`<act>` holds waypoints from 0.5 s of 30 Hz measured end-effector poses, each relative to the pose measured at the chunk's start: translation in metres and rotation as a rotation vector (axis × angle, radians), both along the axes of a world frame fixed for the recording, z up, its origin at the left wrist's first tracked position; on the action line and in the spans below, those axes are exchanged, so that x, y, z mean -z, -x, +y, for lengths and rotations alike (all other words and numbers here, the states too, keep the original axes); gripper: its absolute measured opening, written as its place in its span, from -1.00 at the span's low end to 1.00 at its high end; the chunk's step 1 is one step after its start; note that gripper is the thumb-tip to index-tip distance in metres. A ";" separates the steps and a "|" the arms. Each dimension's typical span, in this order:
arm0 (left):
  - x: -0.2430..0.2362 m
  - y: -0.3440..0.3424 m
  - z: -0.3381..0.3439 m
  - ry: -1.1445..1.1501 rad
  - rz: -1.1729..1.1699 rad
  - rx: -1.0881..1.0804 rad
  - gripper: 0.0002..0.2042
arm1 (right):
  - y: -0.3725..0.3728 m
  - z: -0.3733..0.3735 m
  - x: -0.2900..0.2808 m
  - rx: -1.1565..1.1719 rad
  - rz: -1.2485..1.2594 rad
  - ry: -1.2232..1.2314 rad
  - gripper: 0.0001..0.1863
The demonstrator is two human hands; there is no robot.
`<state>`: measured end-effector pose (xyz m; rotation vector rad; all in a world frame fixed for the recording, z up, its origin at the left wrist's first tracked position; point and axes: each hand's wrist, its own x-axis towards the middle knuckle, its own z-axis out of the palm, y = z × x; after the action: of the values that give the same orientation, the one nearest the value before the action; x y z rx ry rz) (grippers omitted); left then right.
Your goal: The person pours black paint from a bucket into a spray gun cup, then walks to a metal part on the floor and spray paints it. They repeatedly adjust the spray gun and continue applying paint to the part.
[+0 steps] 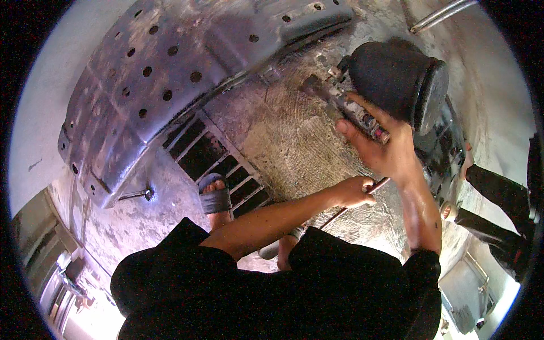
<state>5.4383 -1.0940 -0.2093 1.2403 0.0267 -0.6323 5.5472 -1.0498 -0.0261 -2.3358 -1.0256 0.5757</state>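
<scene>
My right hand is wrapped around the handle of a spray-gun-like tool with metal fittings. A bulky black rounded canister sits right beside the tool's body; whether they are joined is hard to tell. My left hand is closed around a thin dark hose or rod, which slants down toward my lap. In front of me stands a large dark, curved panel with many round holes, dusty and scuffed. Neither hand touches it.
A slotted floor grate lies between the panel and my sandalled foot. The concrete floor looks wet and rough. At right are a dark perforated part and dark leg-like shapes. A metal pipe juts in at upper right.
</scene>
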 end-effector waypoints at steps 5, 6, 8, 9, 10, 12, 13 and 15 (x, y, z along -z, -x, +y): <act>-0.011 0.001 0.017 -0.013 -0.060 -0.210 -0.34 | -0.011 0.002 -0.008 0.102 -0.079 -0.004 -0.49; -0.017 0.001 0.025 -0.001 0.022 -0.208 -0.32 | -0.011 0.001 -0.014 0.109 -0.079 0.003 -0.49; -0.033 0.003 0.053 0.146 0.242 -0.344 -0.48 | -0.008 -0.002 -0.030 0.166 -0.018 0.050 -0.51; -0.044 0.003 0.072 0.287 0.296 -0.458 -0.55 | -0.006 -0.003 -0.038 0.179 -0.021 0.044 -0.51; -0.058 0.001 0.090 0.270 0.412 -0.576 -0.60 | -0.004 -0.003 -0.046 0.212 -0.010 0.057 -0.51; -0.098 0.005 0.120 0.323 0.427 -0.875 -0.73 | 0.000 -0.003 -0.065 0.194 -0.026 -0.021 -0.52; -0.116 0.006 0.137 0.315 0.393 -0.952 -0.75 | 0.002 -0.003 -0.074 0.209 -0.006 -0.016 -0.52; -0.153 0.007 0.169 0.131 0.267 -0.987 -0.76 | 0.005 -0.004 -0.097 0.237 0.043 0.015 -0.50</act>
<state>5.4310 -0.9253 -0.0564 0.8584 0.7611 0.0740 5.5425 -1.0539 0.0705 -2.4027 -0.7128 0.5395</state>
